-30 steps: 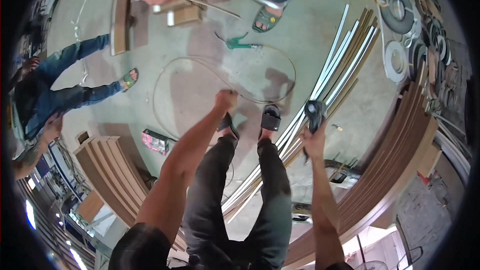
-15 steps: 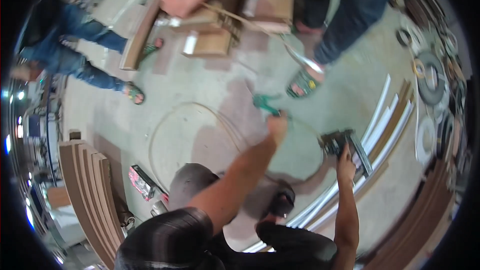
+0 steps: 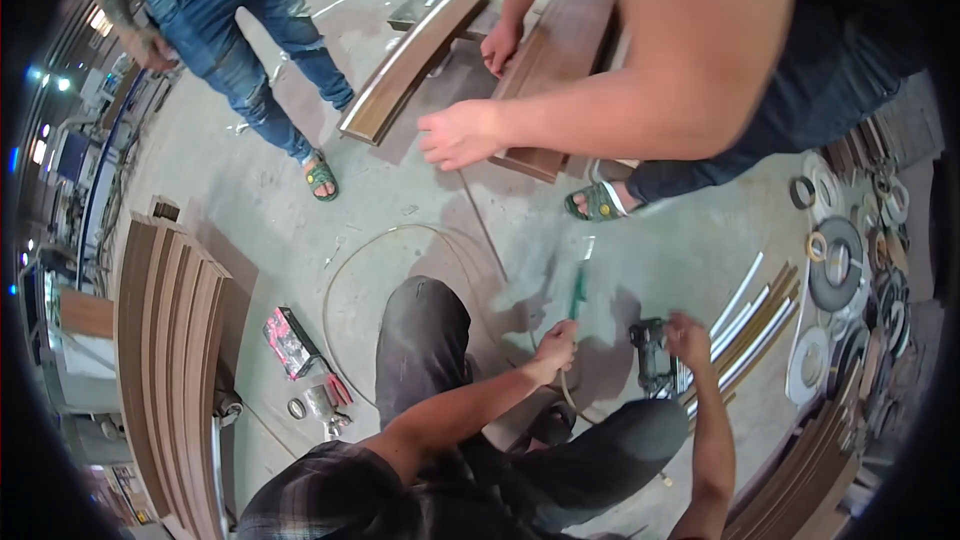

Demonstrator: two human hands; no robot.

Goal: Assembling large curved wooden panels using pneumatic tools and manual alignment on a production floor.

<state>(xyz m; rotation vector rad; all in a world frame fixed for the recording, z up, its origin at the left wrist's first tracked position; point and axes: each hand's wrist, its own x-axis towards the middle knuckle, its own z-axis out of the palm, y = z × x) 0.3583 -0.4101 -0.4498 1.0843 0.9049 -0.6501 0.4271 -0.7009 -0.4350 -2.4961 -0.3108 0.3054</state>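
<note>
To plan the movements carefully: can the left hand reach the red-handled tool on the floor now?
Probably not directly: the left hand holds the green tool, and the bent left knee lies between the hand and the red-handled tool.

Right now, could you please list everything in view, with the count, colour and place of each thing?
Air gun: one, green, right of centre
Tool: one, black, right of the air gun
Hose: one, yellowish, looped on the floor
Thin rod: one, dark, upper centre
Box: one, black and red, floor at left
Pliers: one, red, below the box
Ring: one, greyish, left of the pliers
Strips: several, white and brown, floor at right
Rolls: many, mostly grey and white, far right
Boards: many, brown, left, top, lower right
Co-workers: two, dark tops, top left and right
Knees: two, dark trousers, lower centre
Left fingers: bare, around the air gun
Right fingers: bare, beside the tool, contact unclear
</note>
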